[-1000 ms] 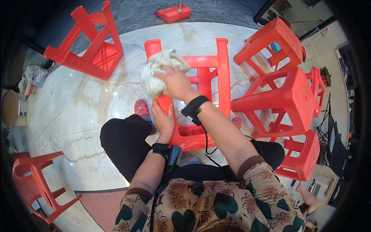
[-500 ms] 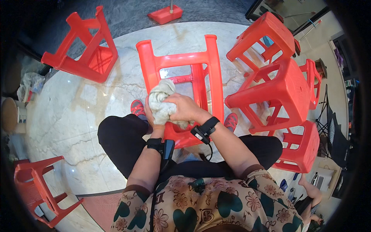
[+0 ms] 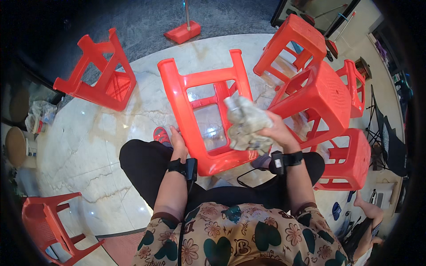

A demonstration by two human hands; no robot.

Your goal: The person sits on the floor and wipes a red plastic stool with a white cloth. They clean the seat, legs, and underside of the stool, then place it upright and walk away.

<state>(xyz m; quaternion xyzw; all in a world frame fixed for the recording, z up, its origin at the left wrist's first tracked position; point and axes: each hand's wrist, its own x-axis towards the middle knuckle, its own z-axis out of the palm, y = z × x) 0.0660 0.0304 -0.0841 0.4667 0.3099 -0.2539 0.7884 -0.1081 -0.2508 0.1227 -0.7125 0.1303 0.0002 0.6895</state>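
A red plastic stool lies tipped over between my knees, its legs pointing away from me. My left hand grips the stool's left outer edge, with part of the fingers hidden behind it. In my right hand is a crumpled, damp-looking whitish cloth, bunched up over the stool's right side near its seat end. The cloth covers part of that right leg.
Several more red stools stand at the right, the closest one beside my right hand. Another stool lies at the far left, and a red chair stands near left. A long-handled red dustpan is at the back.
My left hand has left the cloth and taken the stool's left edge. My right hand has carried the cloth to the right. The stool has turned slightly.
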